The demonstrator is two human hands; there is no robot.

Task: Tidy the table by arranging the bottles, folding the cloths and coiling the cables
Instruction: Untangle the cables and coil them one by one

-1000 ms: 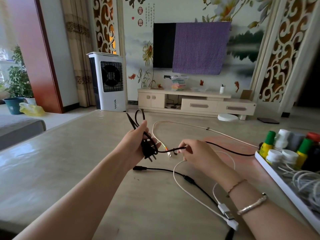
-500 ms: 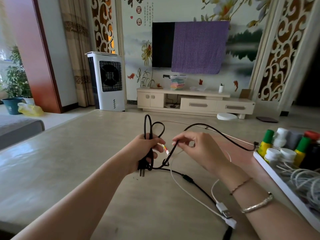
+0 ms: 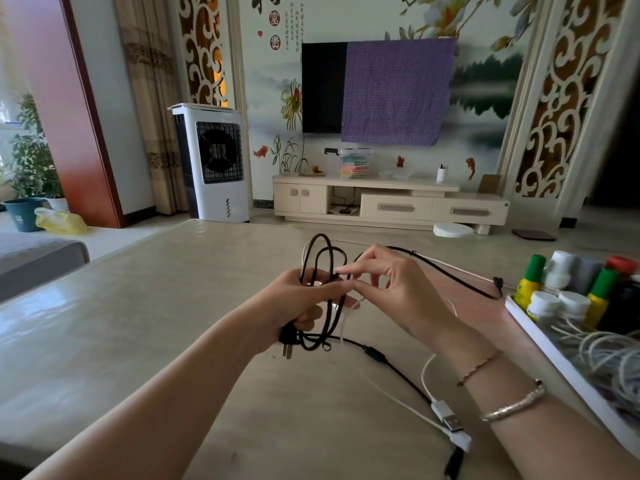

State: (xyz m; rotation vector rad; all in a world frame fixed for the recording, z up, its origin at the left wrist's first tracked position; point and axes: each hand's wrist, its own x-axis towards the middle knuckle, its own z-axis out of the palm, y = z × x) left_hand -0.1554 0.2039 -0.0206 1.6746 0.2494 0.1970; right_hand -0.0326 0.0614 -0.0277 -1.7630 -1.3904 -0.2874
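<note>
My left hand (image 3: 298, 306) grips a black power cable (image 3: 323, 271) gathered into loops, its plug (image 3: 287, 344) hanging below the fist. My right hand (image 3: 391, 289) pinches the same cable just right of the loops; the free end trails right to a small black connector (image 3: 497, 284). A second black cable (image 3: 377, 356) and a white USB cable (image 3: 446, 419) lie on the beige table (image 3: 138, 341) under my right forearm. Several bottles (image 3: 568, 289) with green, white and red caps stand in a white tray (image 3: 554, 362) at the right.
Coiled white cables (image 3: 609, 355) lie in the tray in front of the bottles. A thin white cable (image 3: 460, 270) runs across the table behind my hands. Beyond the table are a white air cooler (image 3: 211, 161) and a TV cabinet (image 3: 388, 202).
My right hand has brought the cable up and over to my left hand, adding another loop. The free end has been drawn left, nearer the hands.
</note>
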